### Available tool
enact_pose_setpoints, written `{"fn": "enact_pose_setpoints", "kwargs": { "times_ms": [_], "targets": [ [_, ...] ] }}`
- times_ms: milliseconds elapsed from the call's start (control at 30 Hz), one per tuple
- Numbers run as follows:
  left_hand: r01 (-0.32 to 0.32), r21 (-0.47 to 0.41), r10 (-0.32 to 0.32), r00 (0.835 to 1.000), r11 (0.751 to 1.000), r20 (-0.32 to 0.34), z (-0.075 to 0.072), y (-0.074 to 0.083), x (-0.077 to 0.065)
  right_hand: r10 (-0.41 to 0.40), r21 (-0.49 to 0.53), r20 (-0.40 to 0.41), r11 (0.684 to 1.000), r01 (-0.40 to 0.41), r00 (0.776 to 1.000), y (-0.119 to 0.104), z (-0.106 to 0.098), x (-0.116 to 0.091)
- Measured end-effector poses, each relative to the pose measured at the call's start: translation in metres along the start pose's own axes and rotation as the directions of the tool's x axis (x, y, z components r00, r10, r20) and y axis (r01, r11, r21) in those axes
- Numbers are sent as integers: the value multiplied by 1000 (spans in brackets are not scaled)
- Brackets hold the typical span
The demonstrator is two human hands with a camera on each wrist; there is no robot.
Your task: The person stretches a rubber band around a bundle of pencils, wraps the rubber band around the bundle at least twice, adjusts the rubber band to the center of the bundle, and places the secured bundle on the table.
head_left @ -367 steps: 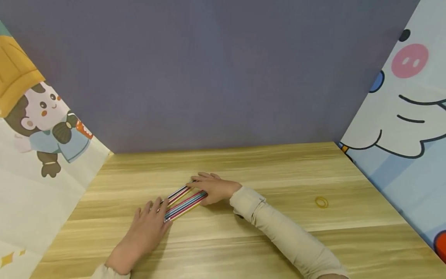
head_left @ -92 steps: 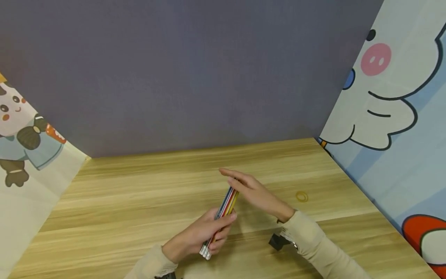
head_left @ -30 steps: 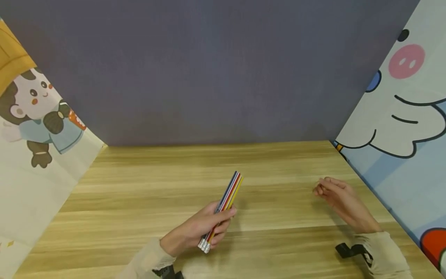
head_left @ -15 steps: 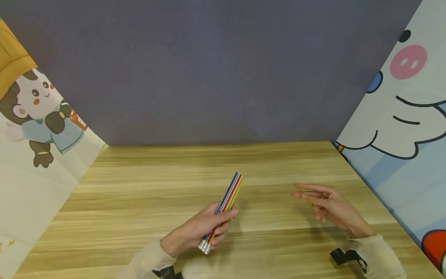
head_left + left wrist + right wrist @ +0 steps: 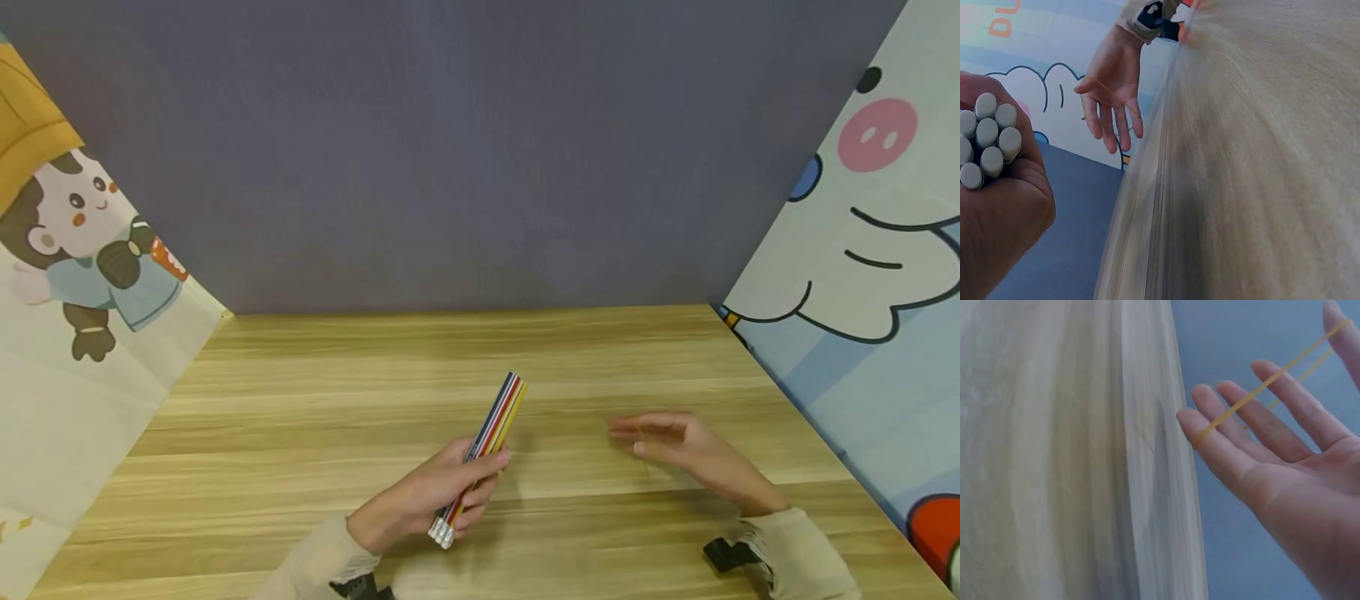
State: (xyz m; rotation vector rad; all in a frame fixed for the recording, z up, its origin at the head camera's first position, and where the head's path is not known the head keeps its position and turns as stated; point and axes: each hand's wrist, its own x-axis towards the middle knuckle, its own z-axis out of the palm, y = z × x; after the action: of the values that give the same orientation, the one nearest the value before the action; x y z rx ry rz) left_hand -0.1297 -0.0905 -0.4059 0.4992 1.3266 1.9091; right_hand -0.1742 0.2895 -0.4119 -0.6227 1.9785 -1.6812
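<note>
My left hand (image 5: 438, 487) grips a bundle of striped pencils (image 5: 497, 421) near the middle of the table, thumb across them. They slant up and to the right, with blue, red and yellow sides showing. Their pale eraser ends (image 5: 987, 132) stick out below the fist in the left wrist view. To the right, my right hand (image 5: 693, 450) is held above the table, apart from the pencils. Its fingers and thumb are spread, and a thin yellow rubber band (image 5: 1241, 406) is stretched between thumb and fingers, clearest in the right wrist view.
The wood-grain table (image 5: 315, 392) ends at a grey back panel (image 5: 465, 167). Cartoon-printed walls stand on the left (image 5: 45, 400) and right (image 5: 900, 375). A black wrist camera (image 5: 727, 554) sits on the right sleeve.
Earlier both hands gathered the pencils, and the left took them up as a bundle. The right hand then picked the rubber band off the table, spread it, and moved left toward the pencils.
</note>
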Motion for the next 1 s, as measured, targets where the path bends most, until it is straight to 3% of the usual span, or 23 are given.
{"fn": "enact_pose_setpoints", "kwargs": {
  "times_ms": [500, 700, 1000],
  "targets": [
    [38, -21, -38, 999, 999, 14, 2, -6, 3, -40, -89, -47, 995, 36, 998, -2, 25, 24],
    [49, -3, -49, 999, 999, 8, 1, -9, 2, -145, -244, -34, 961, 132, 989, -18, 35, 45],
    [19, 31, -23, 992, 999, 122, 0, -15, 5, -187, -322, 58, 926, 195, 981, -53, 54, 82]
  ]
}}
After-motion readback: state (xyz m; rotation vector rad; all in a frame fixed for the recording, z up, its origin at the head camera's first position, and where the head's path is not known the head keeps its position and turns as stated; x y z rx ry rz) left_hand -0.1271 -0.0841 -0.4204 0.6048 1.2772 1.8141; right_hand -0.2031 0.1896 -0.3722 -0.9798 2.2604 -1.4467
